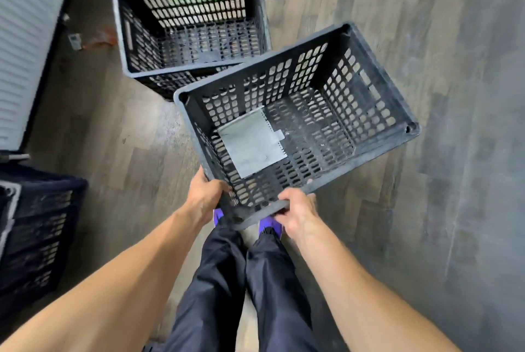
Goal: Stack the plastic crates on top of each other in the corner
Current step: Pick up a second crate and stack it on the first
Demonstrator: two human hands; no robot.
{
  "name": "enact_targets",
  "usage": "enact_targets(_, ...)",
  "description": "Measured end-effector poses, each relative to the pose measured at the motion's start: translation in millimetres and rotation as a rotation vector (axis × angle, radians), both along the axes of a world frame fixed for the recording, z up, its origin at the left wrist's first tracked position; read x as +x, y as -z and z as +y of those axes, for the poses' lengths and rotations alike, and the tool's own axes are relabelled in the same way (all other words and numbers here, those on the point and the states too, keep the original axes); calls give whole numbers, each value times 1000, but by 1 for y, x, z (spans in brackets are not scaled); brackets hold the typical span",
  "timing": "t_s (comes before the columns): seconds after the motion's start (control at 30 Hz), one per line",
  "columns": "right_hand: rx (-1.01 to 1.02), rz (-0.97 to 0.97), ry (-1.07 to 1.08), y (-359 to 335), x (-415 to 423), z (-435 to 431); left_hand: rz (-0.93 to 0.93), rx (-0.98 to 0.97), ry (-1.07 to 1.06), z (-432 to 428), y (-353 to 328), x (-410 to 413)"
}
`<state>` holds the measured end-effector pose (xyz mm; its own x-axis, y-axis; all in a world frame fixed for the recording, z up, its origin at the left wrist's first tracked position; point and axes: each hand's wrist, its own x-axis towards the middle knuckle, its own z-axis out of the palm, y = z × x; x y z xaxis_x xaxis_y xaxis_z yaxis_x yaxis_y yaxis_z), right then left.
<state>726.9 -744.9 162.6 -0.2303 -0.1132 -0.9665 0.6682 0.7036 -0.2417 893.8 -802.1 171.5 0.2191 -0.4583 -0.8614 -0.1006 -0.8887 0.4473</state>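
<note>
Far to the left of the left hand (204,195), a dark crate (37,238) stands below a ribbed white panel (22,39), too blurred to tell if it is already a stack. The left hand curls round the near left wall of the carried crate (255,60), forearm stretched forward and down. Ahead of both hands a second crate (170,72) sits open on the wood floor (454,96). Between the hands, inside the carried crate, lies a grey sheet (250,144). The right hand (298,212) grips the near rim beside the corner, fingers curled over its edge. This looks like the carrying step, the crate seemingly raised and tilted; next it needs squaring over another crate's rim and lowering evenly
</note>
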Motion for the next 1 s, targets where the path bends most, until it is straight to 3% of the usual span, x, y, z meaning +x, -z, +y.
enact_targets(0.43,-80,-99,-365,-154,43,-37,-29,-169,-178,35,-152,77)
enact_targets(0.77,-98,-206,-594,-219,184,-21,-126,-304,-368,98,-227,212)
enact_targets(1.0,-134,-212,-708,-237,294,6,-195,-249,-402,153,-250,324)
